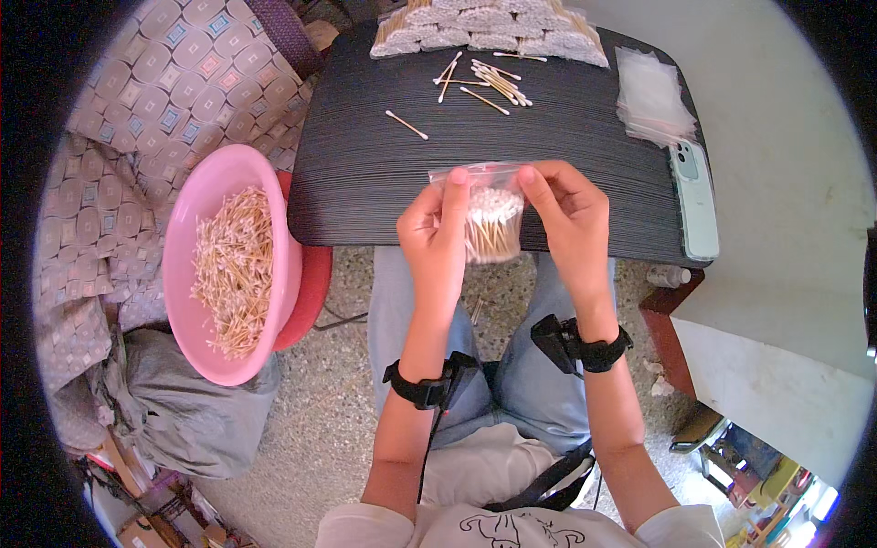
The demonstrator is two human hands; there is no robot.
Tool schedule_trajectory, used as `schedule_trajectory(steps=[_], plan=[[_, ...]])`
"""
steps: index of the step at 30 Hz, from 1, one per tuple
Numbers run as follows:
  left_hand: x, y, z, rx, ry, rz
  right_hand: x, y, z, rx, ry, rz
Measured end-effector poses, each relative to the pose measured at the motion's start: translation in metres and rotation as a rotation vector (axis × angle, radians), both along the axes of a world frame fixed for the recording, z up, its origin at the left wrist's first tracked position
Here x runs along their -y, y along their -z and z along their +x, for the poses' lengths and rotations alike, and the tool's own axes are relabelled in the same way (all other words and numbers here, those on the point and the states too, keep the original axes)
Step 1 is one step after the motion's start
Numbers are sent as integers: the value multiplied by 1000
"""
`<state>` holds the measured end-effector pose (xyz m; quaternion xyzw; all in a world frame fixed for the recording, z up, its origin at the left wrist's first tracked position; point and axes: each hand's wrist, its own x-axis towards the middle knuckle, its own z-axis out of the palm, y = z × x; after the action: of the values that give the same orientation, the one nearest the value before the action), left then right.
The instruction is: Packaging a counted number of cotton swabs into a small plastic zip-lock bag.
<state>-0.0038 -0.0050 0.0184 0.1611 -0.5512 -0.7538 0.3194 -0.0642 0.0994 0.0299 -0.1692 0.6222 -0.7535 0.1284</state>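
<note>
Between my two hands hangs a clear zip bag (494, 228) packed with cotton swabs, held upright just past the table's near edge. My left hand (435, 228) pinches the bag's top left corner, thumb on the near side. At the top right corner my right hand (571, 205) grips it the same way. The swabs' white tips point up below the zip strip. On the black table (365, 183) beyond the bag lie loose cotton swabs (498, 84), several in a small heap and one apart (406, 125) to the left.
Filled swab bags (489, 27) are stacked at the table's far edge. Flat clear bags (650, 96) lie at the far right, beside a pale phone (695, 201). A pink tub (288, 301) of loose swabs stands left, near a grey sack (192, 402). A wall (786, 155) borders the right.
</note>
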Motion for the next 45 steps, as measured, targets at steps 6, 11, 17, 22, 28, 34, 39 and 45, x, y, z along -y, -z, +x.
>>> schedule_trajectory(steps=[6, 11, 17, 22, 28, 34, 39, 45], plan=[[5, -3, 0, -77, 27, -114, -6, -4, -1, -56, 43, -45], [0, -17, 0, -54, -45, -72, -7, -11, 4, -171, 61, 28], [-1, -21, 8, 12, -113, -121, -8, -13, 15, -95, 100, -44], [2, -19, 16, -75, -23, -201, -12, -12, 15, -268, 126, 3], [3, -16, 30, -70, 6, -223, -18, -16, 21, -240, 149, 40], [-2, -26, 37, -11, -30, -222, -29, -16, 26, -207, 5, 0], [-1, -21, 40, -28, 46, -235, -30, -21, 28, -163, 52, 66], [-1, -23, 44, -17, 85, -187, -37, -19, 24, -101, -64, -33]])
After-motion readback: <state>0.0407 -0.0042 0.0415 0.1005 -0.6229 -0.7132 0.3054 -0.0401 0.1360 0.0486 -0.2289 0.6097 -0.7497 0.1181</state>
